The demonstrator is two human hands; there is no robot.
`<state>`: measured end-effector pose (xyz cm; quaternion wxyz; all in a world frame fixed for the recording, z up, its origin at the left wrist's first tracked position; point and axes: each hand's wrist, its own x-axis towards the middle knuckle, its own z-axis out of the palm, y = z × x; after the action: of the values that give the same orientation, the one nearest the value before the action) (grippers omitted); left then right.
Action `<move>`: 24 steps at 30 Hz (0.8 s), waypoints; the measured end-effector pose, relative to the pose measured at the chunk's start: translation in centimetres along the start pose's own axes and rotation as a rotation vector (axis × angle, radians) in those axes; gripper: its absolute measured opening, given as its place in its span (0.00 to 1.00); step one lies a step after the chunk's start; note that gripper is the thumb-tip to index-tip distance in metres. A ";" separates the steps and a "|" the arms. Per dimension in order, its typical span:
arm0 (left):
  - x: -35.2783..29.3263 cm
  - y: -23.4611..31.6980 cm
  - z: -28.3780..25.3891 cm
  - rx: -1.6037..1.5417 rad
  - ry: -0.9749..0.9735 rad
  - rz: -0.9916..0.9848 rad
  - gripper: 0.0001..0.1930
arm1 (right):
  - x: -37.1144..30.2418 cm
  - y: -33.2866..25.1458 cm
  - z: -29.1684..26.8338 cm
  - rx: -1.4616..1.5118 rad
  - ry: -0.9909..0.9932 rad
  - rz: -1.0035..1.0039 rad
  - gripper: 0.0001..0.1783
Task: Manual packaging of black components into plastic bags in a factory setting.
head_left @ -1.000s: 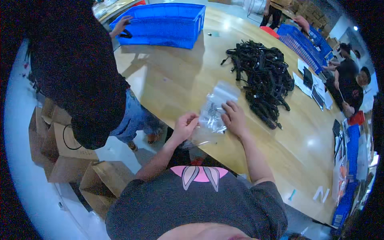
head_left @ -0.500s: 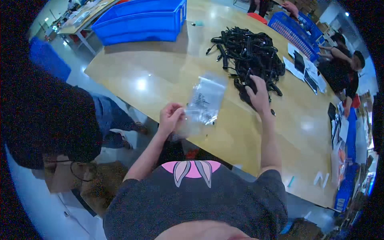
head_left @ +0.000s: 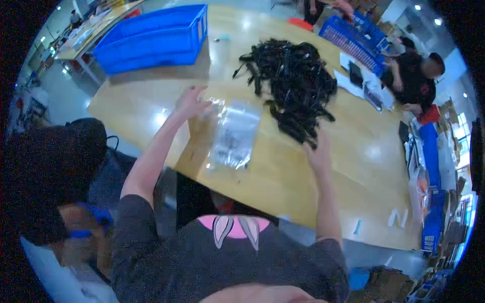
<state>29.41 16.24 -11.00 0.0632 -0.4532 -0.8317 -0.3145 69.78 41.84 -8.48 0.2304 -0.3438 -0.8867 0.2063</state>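
Where cables (head_left: 303, 76) tangle, details blur; right hand (head_left: 319, 152) too.

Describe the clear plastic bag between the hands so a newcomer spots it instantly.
Find the pale wooden table with the blue bin on its far left. Between the left hand and right hand, left of the black cable pile, lies the clear plastic bag. Unlike that dark, tangled pile, it is flat, shiny and see-through.

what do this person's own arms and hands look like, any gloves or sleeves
The left hand and right hand are bare, no gloves or wristwear visible; forearms too, below short dark grey sleeves. The matching T-shirt has a pink print with pale, grey-edged pointed shapes.
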 end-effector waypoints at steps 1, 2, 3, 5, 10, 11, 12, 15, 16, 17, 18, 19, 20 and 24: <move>1.5 -0.5 0.6 0.008 -0.026 -0.087 0.37 | -0.6 1.2 0.5 0.010 -0.022 0.004 0.40; 3.6 1.1 1.0 -0.012 0.002 -0.054 0.37 | -1.3 2.7 0.8 0.013 -0.043 0.015 0.44; 5.1 2.7 0.6 -0.045 -0.048 -0.061 0.37 | -1.8 3.0 1.1 -0.016 -0.067 0.061 0.46; 8.9 3.2 1.6 -0.150 -0.086 -0.019 0.36 | -2.2 2.0 1.2 -0.051 -0.093 0.092 0.50; 20.1 11.5 6.0 -0.310 -0.316 0.226 0.41 | -0.3 -0.1 0.1 -0.118 -0.138 0.052 0.54; 22.1 11.4 7.8 -0.247 -0.300 0.246 0.45 | 0.7 -0.9 0.5 -0.155 -0.172 0.038 0.55; 23.9 13.3 9.1 -0.252 -0.303 0.263 0.45 | 1.3 -0.7 0.6 -0.197 -0.197 0.051 0.57; 28.1 16.1 12.9 -0.053 -0.382 0.181 0.56 | 4.0 0.1 1.5 -0.122 -0.185 -0.017 0.59; 29.2 16.0 14.0 -0.054 -0.388 0.187 0.56 | 4.9 0.2 1.6 -0.091 -0.201 -0.053 0.59; 30.2 16.0 15.2 -0.036 -0.457 0.128 0.58 | 5.8 0.5 1.9 -0.020 -0.195 -0.078 0.60; 31.1 15.9 16.3 -0.015 -0.525 0.065 0.61 | 6.6 0.7 1.9 -0.019 -0.192 -0.063 0.60; 32.0 15.6 17.2 0.046 -0.578 0.009 0.63 | 7.5 0.8 1.8 -0.050 -0.180 -0.087 0.61; 32.4 15.1 18.1 0.041 -0.526 0.001 0.62 | 8.1 0.9 1.8 -0.080 -0.178 -0.111 0.61; 33.5 15.4 18.9 -0.003 -0.514 -0.080 0.56 | 10.9 2.9 2.7 -0.077 -0.083 -0.166 0.63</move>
<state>25.52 57.16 -5.72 -0.1632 -0.4849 -0.8374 -0.1925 62.69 50.92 -9.29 0.1963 -0.2688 -0.9282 0.1666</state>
